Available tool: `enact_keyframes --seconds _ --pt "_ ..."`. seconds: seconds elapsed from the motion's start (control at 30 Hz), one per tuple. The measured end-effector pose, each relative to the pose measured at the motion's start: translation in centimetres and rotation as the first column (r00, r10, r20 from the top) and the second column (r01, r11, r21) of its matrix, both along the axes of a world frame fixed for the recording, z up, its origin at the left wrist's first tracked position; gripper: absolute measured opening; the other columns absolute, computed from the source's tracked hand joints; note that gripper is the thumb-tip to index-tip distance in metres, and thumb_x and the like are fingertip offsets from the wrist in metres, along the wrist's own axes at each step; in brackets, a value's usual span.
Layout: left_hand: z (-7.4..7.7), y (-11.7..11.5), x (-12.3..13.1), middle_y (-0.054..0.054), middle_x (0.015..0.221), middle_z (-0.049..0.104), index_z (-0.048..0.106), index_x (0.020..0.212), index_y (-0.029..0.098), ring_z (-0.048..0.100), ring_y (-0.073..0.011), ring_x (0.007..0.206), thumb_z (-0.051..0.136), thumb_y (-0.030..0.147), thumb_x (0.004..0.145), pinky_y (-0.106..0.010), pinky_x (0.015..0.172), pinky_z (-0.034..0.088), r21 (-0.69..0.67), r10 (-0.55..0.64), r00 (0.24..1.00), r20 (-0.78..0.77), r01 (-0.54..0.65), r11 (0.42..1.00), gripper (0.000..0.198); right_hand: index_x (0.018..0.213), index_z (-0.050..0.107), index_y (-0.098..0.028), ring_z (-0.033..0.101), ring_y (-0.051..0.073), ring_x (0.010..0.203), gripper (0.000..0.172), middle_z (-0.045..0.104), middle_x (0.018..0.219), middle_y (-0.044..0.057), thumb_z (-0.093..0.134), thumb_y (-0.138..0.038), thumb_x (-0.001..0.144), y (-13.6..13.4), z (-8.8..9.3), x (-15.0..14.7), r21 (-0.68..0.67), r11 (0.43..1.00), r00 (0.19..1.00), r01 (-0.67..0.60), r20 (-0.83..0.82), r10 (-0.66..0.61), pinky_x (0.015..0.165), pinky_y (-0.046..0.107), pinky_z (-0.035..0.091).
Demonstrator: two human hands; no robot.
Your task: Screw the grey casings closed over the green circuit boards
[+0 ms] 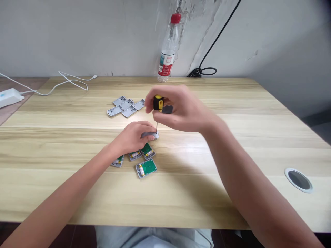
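Note:
My right hand (pixel 176 108) grips a black and yellow screwdriver (pixel 158 102) upright, its thin shaft pointing straight down. The tip meets the right end of a small grey plastic case (pixel 155 134). Fingers and thumb of my left hand (pixel 134 137) clasp that case against the table and cover much of it. Just in front of my left hand lie several open case halves with green circuit boards and a battery each, the nearest being a board in its case (pixel 148 166). Behind my hands are several bare grey case shells (pixel 129 110). A dark flat piece (pixel 167 109) shows partly behind my right hand.
A clear bottle with a red cap (pixel 167 58) stands at the wall. A white cable (pixel 67 81) and a white power strip (pixel 10 97) lie at left. A black cable (pixel 198 71) coils at the back. A round grommet (pixel 298 180) sits in the table (pixel 207 206) at right.

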State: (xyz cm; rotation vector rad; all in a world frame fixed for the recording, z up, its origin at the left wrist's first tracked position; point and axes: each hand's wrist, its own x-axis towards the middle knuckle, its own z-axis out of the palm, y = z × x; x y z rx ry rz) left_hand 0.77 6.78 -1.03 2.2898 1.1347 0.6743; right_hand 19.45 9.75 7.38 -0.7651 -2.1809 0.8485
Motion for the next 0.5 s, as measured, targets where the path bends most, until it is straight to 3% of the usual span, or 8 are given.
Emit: enact_keyframes --seconds 0.2,0.3,0.37,0.5 --pt "0.2 -0.1 0.1 -0.002 0.108 0.075 0.074 0.097 0.022 0.069 -0.0203 0.098 0.061 0.024 0.092 -0.033 0.088 0.052 -0.005 -0.007 1.000 0.004 0.007 1.000 0.014 0.071 0.065 -0.022 0.049 0.014 0.063 0.015 0.058 0.066 -0.002 0.074 -0.015 0.080 -0.6 1.2 0.5 0.100 0.990 0.981 0.101 0.157 -0.116 0.061 0.030 0.034" --pt "0.3 -0.2 0.1 -0.001 0.102 0.075 0.074 0.094 0.022 0.069 -0.0205 0.095 0.062 0.023 0.091 -0.032 0.085 0.052 -0.010 0.004 1.000 -0.020 -0.004 1.000 0.013 0.080 0.066 -0.022 0.051 0.016 0.067 0.015 0.060 0.071 -0.001 0.073 -0.010 0.078 -1.3 1.4 0.3 0.122 0.987 0.969 0.103 0.213 -0.127 0.059 0.029 0.031" --pt "0.3 -0.2 0.1 -0.001 0.104 0.075 0.074 0.094 0.023 0.069 -0.0206 0.096 0.062 0.023 0.091 -0.032 0.086 0.052 -0.014 0.007 1.000 -0.026 -0.008 1.000 0.013 0.085 0.066 -0.023 0.053 0.018 0.073 0.024 0.063 0.078 0.000 0.067 -0.002 0.075 -1.6 1.7 0.6 0.132 0.986 0.954 0.103 0.266 -0.136 0.060 0.030 0.032" --pt "0.0 -0.1 0.1 -0.001 0.113 0.074 0.073 0.099 0.024 0.069 -0.0213 0.104 0.061 0.024 0.091 -0.033 0.091 0.052 -0.005 -0.011 1.000 -0.008 0.011 1.000 0.014 0.070 0.059 -0.022 0.051 0.019 0.070 0.020 0.060 0.074 0.002 0.067 -0.005 0.076 -1.3 1.7 1.3 0.202 0.976 0.937 0.082 0.317 -0.144 0.060 0.032 0.031"
